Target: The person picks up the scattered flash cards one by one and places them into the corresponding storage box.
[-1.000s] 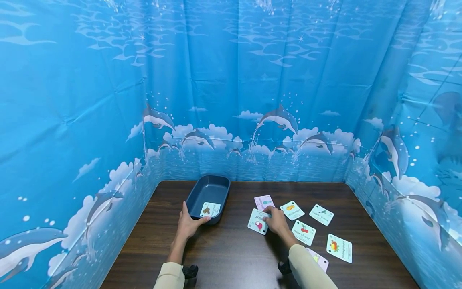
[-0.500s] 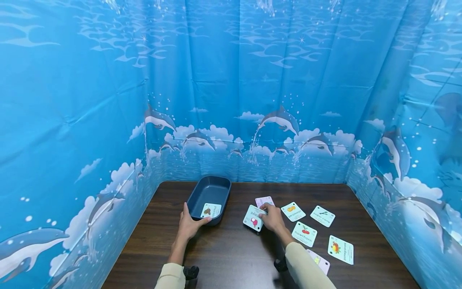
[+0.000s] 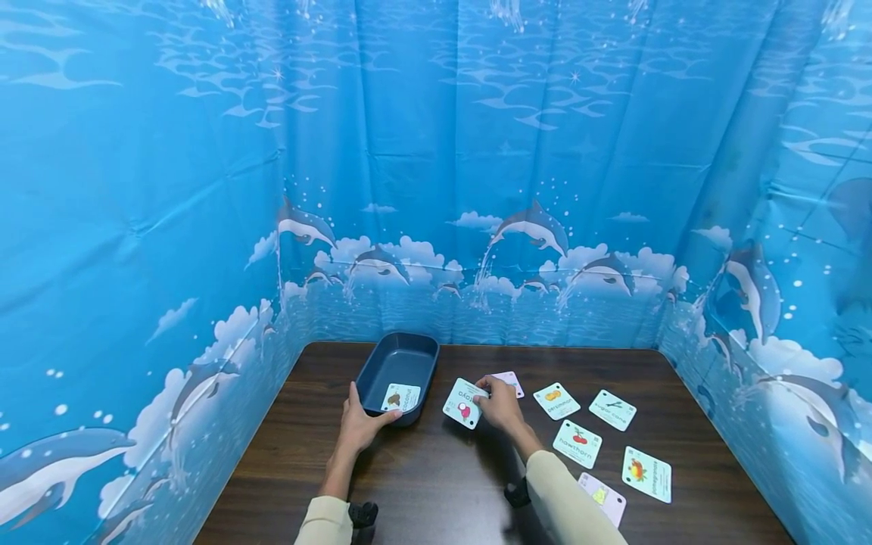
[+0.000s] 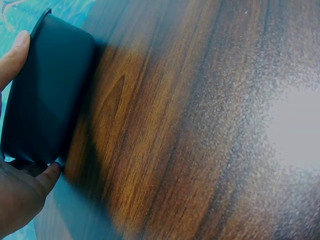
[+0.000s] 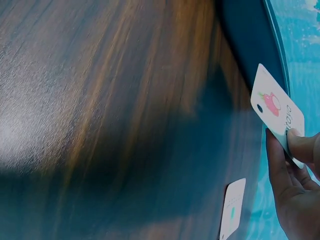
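Observation:
My left hand holds the near left corner of a dark blue plastic bin, thumb at its near rim and fingers along its left side. Inside the bin lies a coconut flashcard. Between thumb and fingers, my right hand pinches a pitaya flashcard, lifted off the table to the right of the bin. The right wrist view shows that pitaya card tilted, with the thumb over its lettering. Partly behind the right hand is a pink flashcard on the table.
Right of my right hand lie flashcards for persimmon, sugar cane, hawthorn and pomegranate. Another pink card lies beside the right sleeve. A blue dolphin curtain surrounds the dark wooden table.
My right hand has moved left toward the bin, carrying the pitaya card up off the table and away from the pink card. The left hand stays on the bin.

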